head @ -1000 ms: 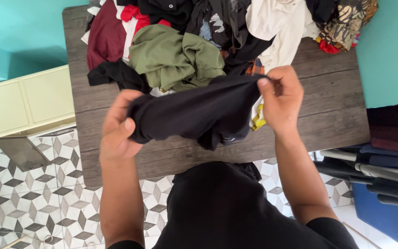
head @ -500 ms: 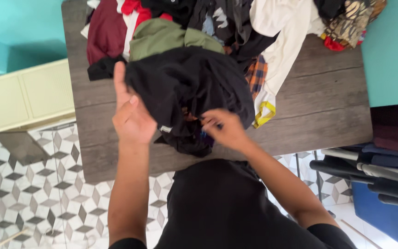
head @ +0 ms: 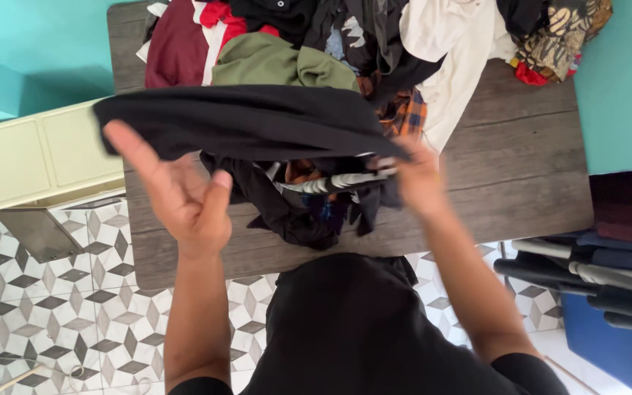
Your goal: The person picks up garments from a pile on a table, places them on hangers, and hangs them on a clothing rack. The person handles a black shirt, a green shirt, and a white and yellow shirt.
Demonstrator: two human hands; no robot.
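From the head view, a black garment (head: pixel 250 121) of soft cloth is stretched flat above a grey wood-grain table (head: pixel 521 183). The left hand (head: pixel 184 194) is under its left end, palm up, fingers spread wide, the cloth draped over the fingertips. The right hand (head: pixel 418 179) (blurred) pinches the garment's right edge beside a white-striped hem. Behind lies a crumpled pile: olive shirt (head: pixel 279 62), maroon cloth (head: pixel 173 47), white cloth (head: pixel 448 44). The table's right side is bare up to its edge.
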